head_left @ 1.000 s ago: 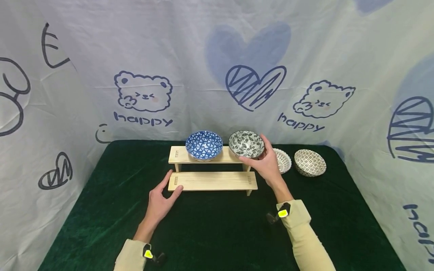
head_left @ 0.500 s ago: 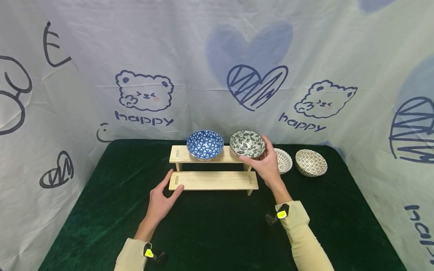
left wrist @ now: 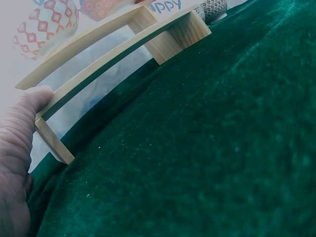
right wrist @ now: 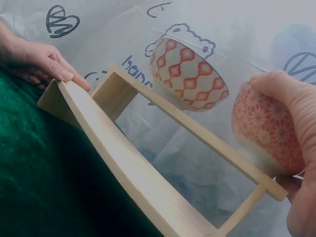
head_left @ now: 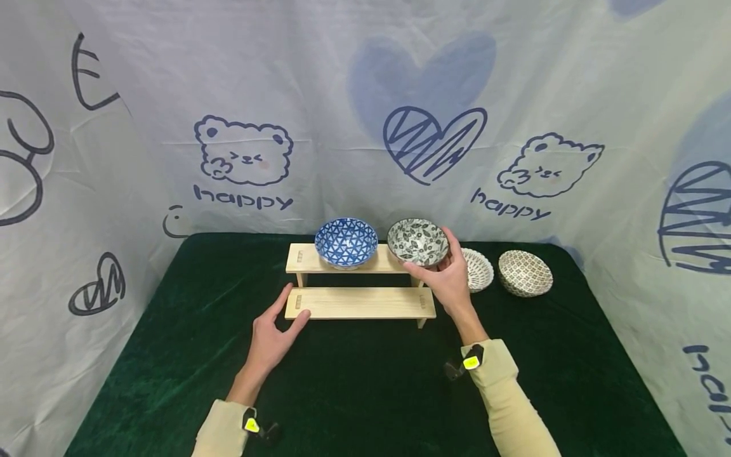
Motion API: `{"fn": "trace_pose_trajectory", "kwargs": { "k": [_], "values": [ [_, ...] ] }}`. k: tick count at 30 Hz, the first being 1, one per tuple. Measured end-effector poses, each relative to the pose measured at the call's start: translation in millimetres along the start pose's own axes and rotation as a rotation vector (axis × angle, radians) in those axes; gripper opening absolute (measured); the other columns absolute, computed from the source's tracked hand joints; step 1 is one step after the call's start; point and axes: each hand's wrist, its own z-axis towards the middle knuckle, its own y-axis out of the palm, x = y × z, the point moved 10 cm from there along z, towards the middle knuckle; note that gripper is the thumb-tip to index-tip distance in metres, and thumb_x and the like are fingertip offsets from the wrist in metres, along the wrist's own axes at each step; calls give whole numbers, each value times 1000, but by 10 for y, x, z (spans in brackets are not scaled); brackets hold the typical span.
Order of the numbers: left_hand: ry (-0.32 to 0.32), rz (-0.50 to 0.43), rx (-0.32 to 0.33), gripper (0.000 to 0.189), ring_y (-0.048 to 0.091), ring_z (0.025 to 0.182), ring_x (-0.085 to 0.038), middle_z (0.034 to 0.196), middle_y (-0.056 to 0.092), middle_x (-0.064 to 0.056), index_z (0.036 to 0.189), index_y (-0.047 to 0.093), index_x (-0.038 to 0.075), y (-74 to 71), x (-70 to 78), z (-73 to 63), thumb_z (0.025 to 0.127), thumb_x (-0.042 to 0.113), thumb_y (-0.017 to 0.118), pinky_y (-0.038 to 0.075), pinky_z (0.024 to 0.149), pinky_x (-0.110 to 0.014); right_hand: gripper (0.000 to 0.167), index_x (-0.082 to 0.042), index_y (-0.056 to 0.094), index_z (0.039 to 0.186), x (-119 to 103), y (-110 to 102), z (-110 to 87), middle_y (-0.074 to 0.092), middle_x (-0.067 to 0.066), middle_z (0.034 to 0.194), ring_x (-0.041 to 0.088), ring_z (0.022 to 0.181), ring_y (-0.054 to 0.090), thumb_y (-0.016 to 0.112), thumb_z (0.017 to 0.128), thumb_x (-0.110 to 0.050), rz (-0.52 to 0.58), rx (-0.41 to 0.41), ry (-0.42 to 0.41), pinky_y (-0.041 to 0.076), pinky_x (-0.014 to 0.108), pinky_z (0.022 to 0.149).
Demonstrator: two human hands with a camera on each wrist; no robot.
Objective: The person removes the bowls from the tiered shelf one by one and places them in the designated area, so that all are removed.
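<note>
A two-tier wooden stand [head_left: 360,303] stands on green cloth. My left hand [head_left: 268,343] holds the left end of its lower tier, the thumb [left wrist: 43,97] at the front edge and the index finger toward the back corner. On the upper tier sits a bowl with a blue triangle pattern inside [head_left: 346,242]; its outside shows red lattice in the right wrist view. My right hand [head_left: 448,276] grips a second bowl [head_left: 418,242] by its right side, at the right end of the upper tier. This bowl is leaf-patterned black and white inside, pink-red and flowered outside [right wrist: 266,123].
Right of the stand, a white ribbed dish [head_left: 478,270] lies partly behind my right hand. Beside it stands a brown-and-white patterned bowl [head_left: 524,273]. A pale printed curtain [head_left: 331,89] hangs along the table's back and sides.
</note>
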Motion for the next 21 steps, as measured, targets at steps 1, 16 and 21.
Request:
{"fn": "trace_pose_trajectory", "kwargs": {
  "k": [1,16,21],
  "values": [
    [1,1,1,76,45,149,-32,162,46,-8,160,43,11,2,0,0,97,39,75,35,121,-57,103,0,27,161,-2,-11,-4,41,18,158,30,145,44,89,78,-2,6,7,-9,36,44,123],
    [-5,0,-6,76,44,149,-32,163,44,-8,160,42,11,13,-8,-3,98,40,74,35,121,-58,100,-5,31,160,-57,-182,-88,41,14,158,28,141,46,86,77,7,64,51,-38,43,46,118],
    [-4,-1,-7,76,43,150,-32,163,44,-8,161,42,12,18,-9,-2,98,40,74,34,122,-58,100,-6,30,160,-83,-251,-156,38,13,158,29,142,44,85,78,7,58,53,-39,42,41,119]
  ]
}}
